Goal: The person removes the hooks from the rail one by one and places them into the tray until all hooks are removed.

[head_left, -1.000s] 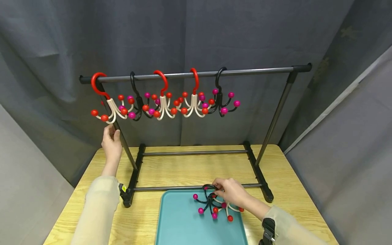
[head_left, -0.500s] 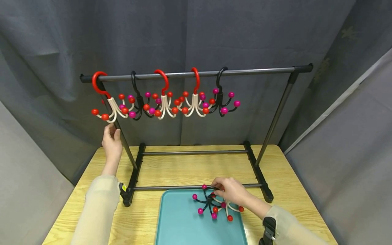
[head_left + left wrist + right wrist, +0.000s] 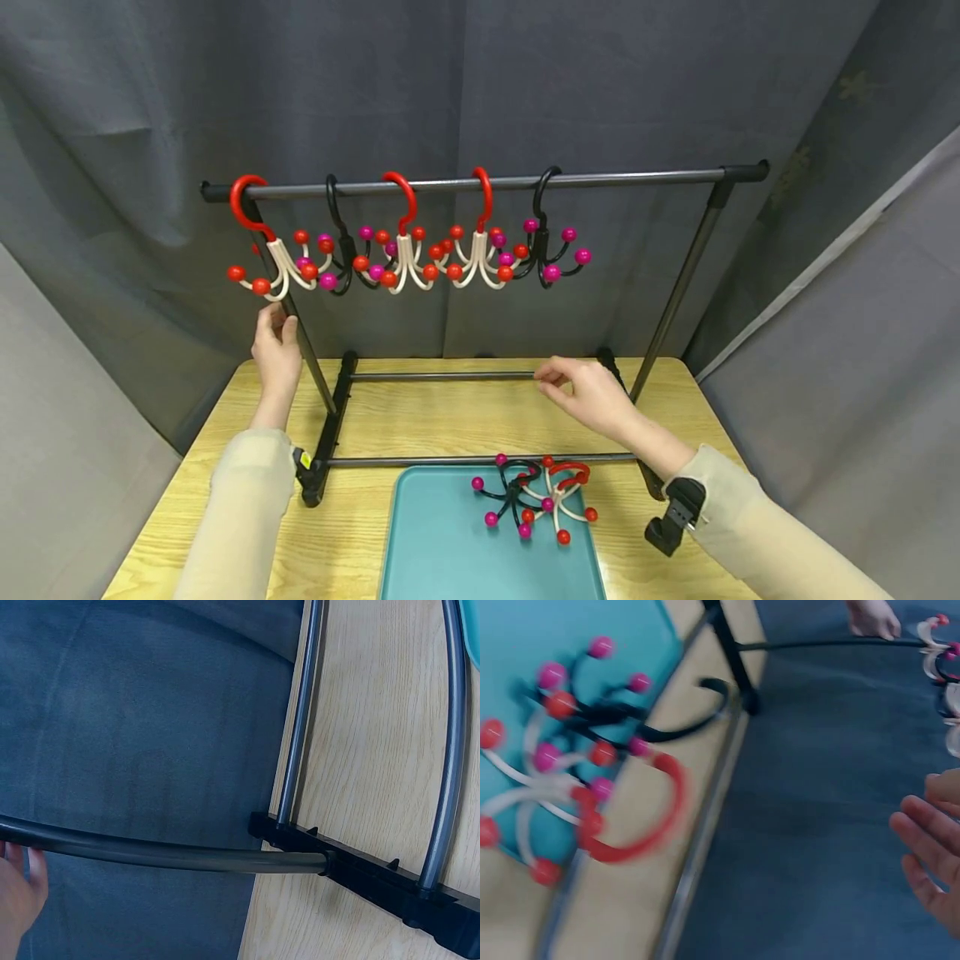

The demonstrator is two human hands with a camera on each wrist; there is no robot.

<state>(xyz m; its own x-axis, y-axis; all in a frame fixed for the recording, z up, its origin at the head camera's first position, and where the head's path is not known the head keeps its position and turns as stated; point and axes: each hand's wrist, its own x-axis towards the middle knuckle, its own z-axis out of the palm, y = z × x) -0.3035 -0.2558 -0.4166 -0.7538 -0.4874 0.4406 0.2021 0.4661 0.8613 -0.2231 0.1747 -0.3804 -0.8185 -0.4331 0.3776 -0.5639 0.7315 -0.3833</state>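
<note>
1. Currently, the right hand (image 3: 588, 396) is hovering above the table (image 3: 435, 417), its fingers loosely bending and its thumb standing apart from them.
2. Below those fingers and nearer the wearer, a black hanger (image 3: 514, 490) and a red-hooked white hanger (image 3: 557, 495) are overlapping on a teal tray (image 3: 465, 558), their hooks jutting past its edge.
3. The left hand (image 3: 276, 354) is touching the rack's side post (image 3: 180, 853) with bent fingers; whether they are wrapping round it, I cannot tell.
4. Above the left fingers, and up and left of the right ones, 5 other hangers (image 3: 480, 254) are hanging from the top rail (image 3: 630, 179): 3 white, 2 black.
</note>
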